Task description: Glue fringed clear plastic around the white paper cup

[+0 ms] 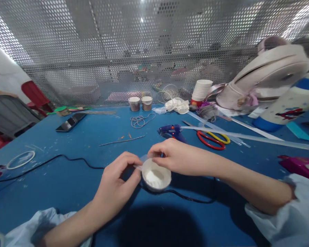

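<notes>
A small white paper cup (156, 176) stands on the blue table in front of me, its open top facing up. My left hand (121, 178) is beside the cup's left side, thumb and fingers closed around the edge of a thin translucent strip (144, 158). Over the cup's back rim, my right hand (167, 156) has its fingers bent in a pinch; its fingertips are partly hidden, and the strip reaches to them. A black cord (187, 198) runs on the table behind and beneath the cup.
Beyond my hands lie a blue glue gun (171, 130), red-and-yellow-handled scissors (211, 140) and a twisted grey cord (122, 141). Two lidded cups (140, 104) and stacked paper cups (202, 91) stand at the back. A phone (71, 122) is left; a bottle (288, 106) is right.
</notes>
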Demonstrator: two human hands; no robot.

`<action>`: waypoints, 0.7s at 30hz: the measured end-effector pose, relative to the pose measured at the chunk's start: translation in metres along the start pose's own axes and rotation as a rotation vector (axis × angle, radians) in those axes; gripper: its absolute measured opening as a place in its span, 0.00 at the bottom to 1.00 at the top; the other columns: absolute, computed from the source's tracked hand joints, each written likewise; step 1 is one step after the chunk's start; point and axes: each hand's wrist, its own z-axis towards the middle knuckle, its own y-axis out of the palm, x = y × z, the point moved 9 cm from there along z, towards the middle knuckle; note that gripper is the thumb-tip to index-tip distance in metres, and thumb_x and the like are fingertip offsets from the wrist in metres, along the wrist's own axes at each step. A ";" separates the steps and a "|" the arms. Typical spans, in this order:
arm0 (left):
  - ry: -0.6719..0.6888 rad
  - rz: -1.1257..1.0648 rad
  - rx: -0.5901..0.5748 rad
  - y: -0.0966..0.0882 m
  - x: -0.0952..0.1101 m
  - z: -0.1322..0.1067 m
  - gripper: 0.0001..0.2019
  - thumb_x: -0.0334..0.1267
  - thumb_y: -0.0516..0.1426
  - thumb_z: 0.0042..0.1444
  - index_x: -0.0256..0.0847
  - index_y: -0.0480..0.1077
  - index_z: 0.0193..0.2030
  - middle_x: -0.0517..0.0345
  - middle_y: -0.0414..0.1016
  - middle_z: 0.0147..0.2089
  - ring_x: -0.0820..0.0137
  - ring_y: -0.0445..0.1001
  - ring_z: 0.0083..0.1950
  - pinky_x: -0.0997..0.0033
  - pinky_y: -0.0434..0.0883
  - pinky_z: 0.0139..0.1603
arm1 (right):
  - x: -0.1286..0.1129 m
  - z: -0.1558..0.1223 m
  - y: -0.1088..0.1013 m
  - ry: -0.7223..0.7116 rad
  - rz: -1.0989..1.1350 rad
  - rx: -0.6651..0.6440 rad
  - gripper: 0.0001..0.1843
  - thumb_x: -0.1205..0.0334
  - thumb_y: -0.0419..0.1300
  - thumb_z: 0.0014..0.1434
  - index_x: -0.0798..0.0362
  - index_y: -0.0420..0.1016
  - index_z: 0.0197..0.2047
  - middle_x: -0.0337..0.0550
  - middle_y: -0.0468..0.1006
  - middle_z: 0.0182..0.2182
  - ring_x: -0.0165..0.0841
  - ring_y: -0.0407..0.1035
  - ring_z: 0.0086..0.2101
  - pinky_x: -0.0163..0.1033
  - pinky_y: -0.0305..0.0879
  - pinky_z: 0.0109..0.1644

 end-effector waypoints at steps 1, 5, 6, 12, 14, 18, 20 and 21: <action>0.007 0.002 0.000 0.000 0.000 0.000 0.07 0.26 0.54 0.56 0.41 0.69 0.35 0.59 0.73 0.35 0.73 0.72 0.38 0.74 0.68 0.39 | 0.000 0.001 0.000 0.000 -0.018 0.003 0.12 0.73 0.54 0.56 0.55 0.79 0.36 0.40 0.80 0.29 0.30 0.70 0.30 0.32 0.57 0.31; 0.022 0.009 0.001 0.000 0.001 0.000 0.07 0.25 0.53 0.56 0.41 0.68 0.35 0.59 0.72 0.35 0.73 0.72 0.38 0.74 0.69 0.39 | -0.001 0.004 -0.001 0.019 -0.092 0.018 0.12 0.75 0.55 0.55 0.56 0.79 0.35 0.42 0.80 0.31 0.31 0.71 0.32 0.32 0.58 0.33; 0.024 0.012 0.001 0.000 0.001 0.000 0.07 0.25 0.53 0.55 0.41 0.68 0.35 0.59 0.72 0.35 0.72 0.72 0.38 0.74 0.69 0.39 | -0.001 0.004 0.000 0.022 -0.103 0.019 0.12 0.75 0.55 0.55 0.56 0.79 0.35 0.42 0.80 0.31 0.31 0.71 0.32 0.32 0.58 0.34; 0.021 0.035 -0.003 0.000 0.001 0.000 0.07 0.26 0.53 0.55 0.41 0.68 0.35 0.59 0.73 0.35 0.72 0.72 0.37 0.73 0.69 0.39 | -0.001 0.008 0.002 0.028 -0.163 0.033 0.10 0.75 0.56 0.55 0.55 0.78 0.33 0.43 0.80 0.31 0.32 0.71 0.33 0.33 0.57 0.33; 0.022 0.039 -0.005 0.000 0.001 0.001 0.07 0.25 0.53 0.55 0.41 0.68 0.35 0.59 0.73 0.35 0.72 0.72 0.37 0.74 0.69 0.38 | 0.000 0.009 0.004 0.025 -0.227 0.055 0.09 0.75 0.56 0.54 0.55 0.77 0.32 0.43 0.79 0.29 0.33 0.70 0.32 0.34 0.55 0.31; 0.026 0.046 0.003 -0.001 0.002 0.001 0.07 0.25 0.54 0.55 0.41 0.68 0.35 0.59 0.73 0.34 0.72 0.72 0.37 0.73 0.69 0.38 | 0.000 0.010 0.005 -0.002 -0.319 0.102 0.07 0.73 0.57 0.55 0.55 0.76 0.31 0.43 0.77 0.27 0.33 0.69 0.30 0.34 0.53 0.31; 0.030 0.050 0.001 -0.001 0.003 0.001 0.07 0.25 0.54 0.55 0.41 0.68 0.34 0.59 0.73 0.34 0.73 0.72 0.37 0.74 0.69 0.37 | 0.000 0.009 0.004 0.001 -0.303 0.095 0.07 0.72 0.57 0.55 0.54 0.76 0.31 0.43 0.77 0.27 0.32 0.69 0.30 0.34 0.53 0.31; 0.031 0.053 -0.001 -0.001 0.003 0.001 0.07 0.25 0.54 0.55 0.41 0.68 0.34 0.59 0.72 0.34 0.73 0.72 0.36 0.74 0.69 0.37 | 0.000 0.009 0.004 0.009 -0.286 0.080 0.07 0.72 0.57 0.56 0.54 0.75 0.30 0.42 0.77 0.27 0.31 0.69 0.29 0.33 0.53 0.31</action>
